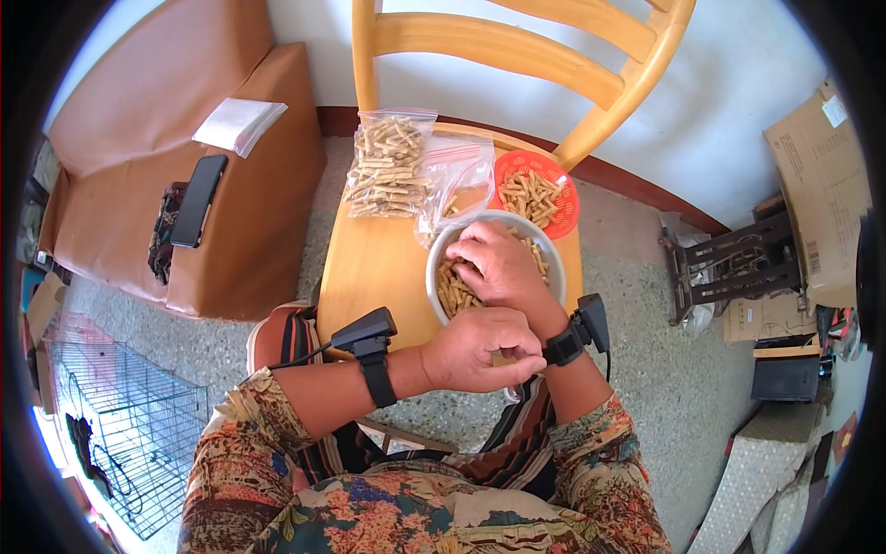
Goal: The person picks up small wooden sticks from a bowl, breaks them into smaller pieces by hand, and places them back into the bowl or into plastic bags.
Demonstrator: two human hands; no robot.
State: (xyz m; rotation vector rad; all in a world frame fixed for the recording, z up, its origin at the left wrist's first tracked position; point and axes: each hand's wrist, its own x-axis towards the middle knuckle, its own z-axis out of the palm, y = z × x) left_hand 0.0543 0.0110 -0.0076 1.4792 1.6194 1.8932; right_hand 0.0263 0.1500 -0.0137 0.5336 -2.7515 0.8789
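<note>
My right hand (498, 263) reaches into a grey-white bowl (432, 286), its fingers curled down onto short tan stick-like pieces (456, 294). What lies under its fingertips is hidden. Just in front of the bowl, my left hand (484, 353) is closed beside my right wrist, and I cannot make out what its fingers hold. Behind the bowl lies a clear zip bag (463, 171) with a few pieces visible inside. A fuller zip bag (388, 171) of the same pieces is to its left. An orange-red basket (569, 217) with more pieces stands at the right.
The bowl, bags and basket rest on a wooden chair seat (369, 268). At left, a brown sofa (245, 212) bears a phone (198, 201) and a stack of clear bags (240, 125). A wire cage (138, 415) stands lower left. Cardboard (812, 194) and a dark stand (738, 258) are right.
</note>
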